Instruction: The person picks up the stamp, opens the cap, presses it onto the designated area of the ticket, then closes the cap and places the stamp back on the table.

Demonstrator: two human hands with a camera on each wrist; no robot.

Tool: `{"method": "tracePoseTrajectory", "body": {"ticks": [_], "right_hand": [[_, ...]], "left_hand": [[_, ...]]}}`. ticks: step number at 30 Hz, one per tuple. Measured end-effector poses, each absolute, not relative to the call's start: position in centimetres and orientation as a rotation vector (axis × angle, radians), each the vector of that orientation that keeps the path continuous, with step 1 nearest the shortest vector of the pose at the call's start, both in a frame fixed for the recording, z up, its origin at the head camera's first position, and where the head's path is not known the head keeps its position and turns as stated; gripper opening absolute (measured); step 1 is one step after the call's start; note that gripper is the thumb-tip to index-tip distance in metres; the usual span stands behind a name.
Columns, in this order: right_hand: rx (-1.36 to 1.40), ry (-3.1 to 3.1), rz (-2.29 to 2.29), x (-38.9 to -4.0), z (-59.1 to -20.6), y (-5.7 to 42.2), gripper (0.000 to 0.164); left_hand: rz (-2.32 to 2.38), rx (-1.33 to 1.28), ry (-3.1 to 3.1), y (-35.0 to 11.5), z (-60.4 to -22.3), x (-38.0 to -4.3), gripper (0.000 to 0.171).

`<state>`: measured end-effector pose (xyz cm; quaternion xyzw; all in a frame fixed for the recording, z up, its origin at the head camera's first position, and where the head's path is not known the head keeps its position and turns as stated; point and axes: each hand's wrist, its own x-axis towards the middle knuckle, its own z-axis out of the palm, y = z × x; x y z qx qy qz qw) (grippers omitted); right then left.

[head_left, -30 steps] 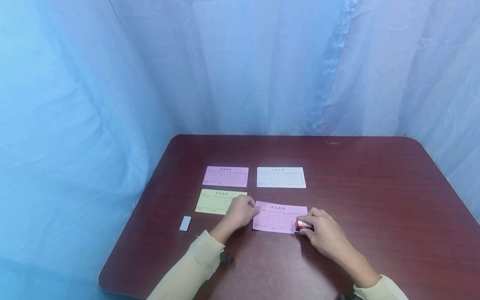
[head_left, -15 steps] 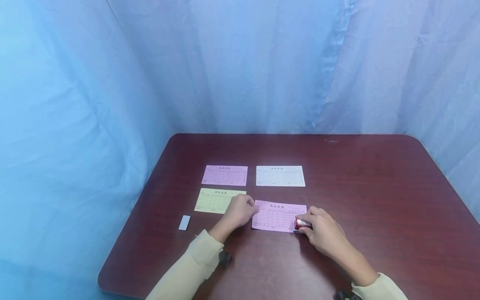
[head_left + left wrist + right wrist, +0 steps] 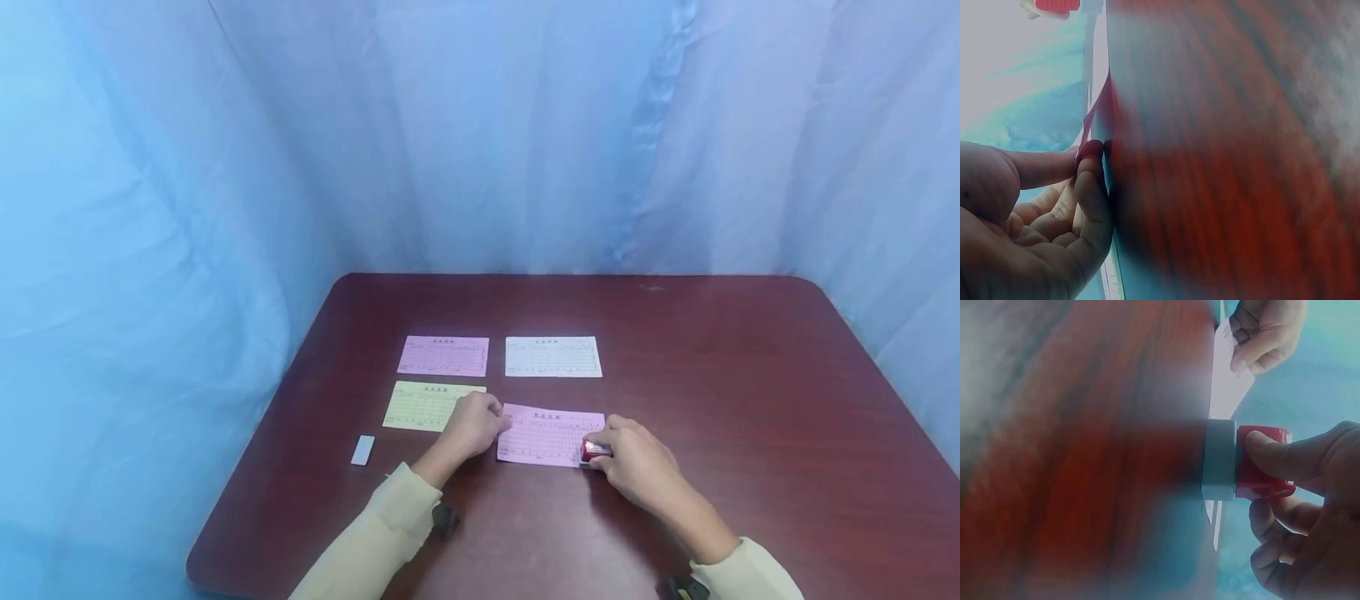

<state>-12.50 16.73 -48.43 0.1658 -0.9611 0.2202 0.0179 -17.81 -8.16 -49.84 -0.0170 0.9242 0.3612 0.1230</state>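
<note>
A pink printed form (image 3: 543, 435) lies at the front of the group of papers. My left hand (image 3: 472, 425) pinches its left edge between thumb and finger, and in the left wrist view that edge is lifted off the table. In my right hand (image 3: 637, 458) is a red self-inking stamp (image 3: 1263, 461) with a clear grey base (image 3: 1219, 460). The right thumb and fingers grip its red body, and the base stands flat on the form's lower right corner. The print under the base is hidden.
Beyond the hands lie another pink form (image 3: 442, 357) and a white form (image 3: 553, 357). A yellow form (image 3: 420, 406) is partly covered by my left hand. A small pale rectangular cap (image 3: 362, 450) sits left on the dark red table (image 3: 712, 358). Blue curtains (image 3: 525, 142) hang behind.
The whole head view shifts slightly. Both hands keep their hold on the pink form and the stamp, and the stamp stays on the same corner.
</note>
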Motion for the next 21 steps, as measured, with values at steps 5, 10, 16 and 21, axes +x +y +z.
{"method": "tracePoseTrajectory", "body": {"ticks": [5,10,16,21], "right_hand": [[0.482,-3.015,0.723,-12.48,-48.57,16.59,0.031],[0.474,-3.009,0.737,-12.42,-48.59,16.73,0.03],[0.489,-3.005,0.739,-12.45,-48.43,16.74,0.03],[0.568,-2.965,0.713,-12.74,-48.17,16.86,0.027]], "left_hand": [[1.065,-0.043,2.692,-8.3,-50.02,-17.68,0.016],[1.064,-0.024,2.706,-8.22,-50.01,-17.69,0.016],[1.075,-0.031,2.698,-8.22,-49.88,-17.78,0.017],[1.078,-0.031,2.695,-8.34,-49.83,-17.96,0.014]]}}
